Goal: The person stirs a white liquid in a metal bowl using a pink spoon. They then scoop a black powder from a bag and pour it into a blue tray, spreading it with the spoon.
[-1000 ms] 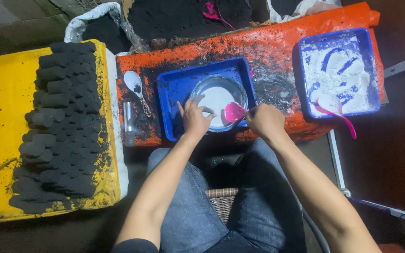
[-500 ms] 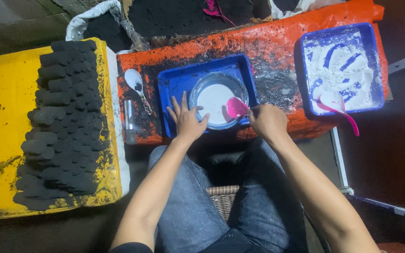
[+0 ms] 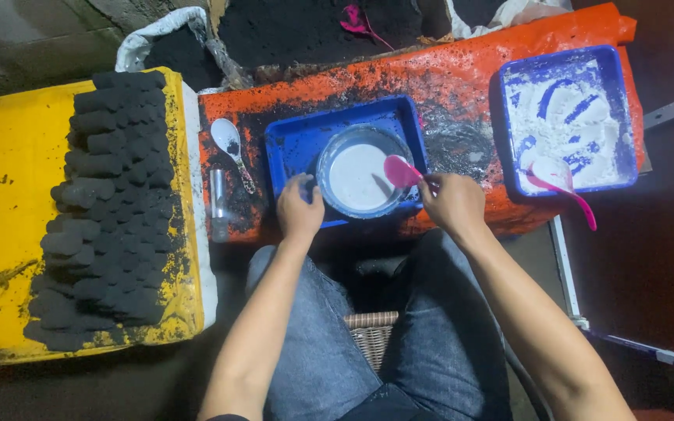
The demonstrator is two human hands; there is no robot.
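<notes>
A round bowl (image 3: 362, 173) of white liquid sits in a blue tray (image 3: 294, 140) on an orange board (image 3: 462, 86). My right hand (image 3: 452, 204) grips a pink spoon (image 3: 401, 171) whose scoop hangs over the bowl's right side. My left hand (image 3: 299, 209) rests at the bowl's left rim, fingers curled against it.
A second blue tray (image 3: 626, 117) of white powder with a pink spoon (image 3: 559, 183) lies at the right. A white spoon (image 3: 229, 140) and a clear tube (image 3: 218, 201) lie left of the bowl. Several black cylinders (image 3: 107, 210) are stacked on a yellow board (image 3: 9, 218). Black powder (image 3: 306, 27) is heaped behind.
My left hand went from spread fingers beside the bowl to curled against its rim. The pink spoon stays at the bowl's right side.
</notes>
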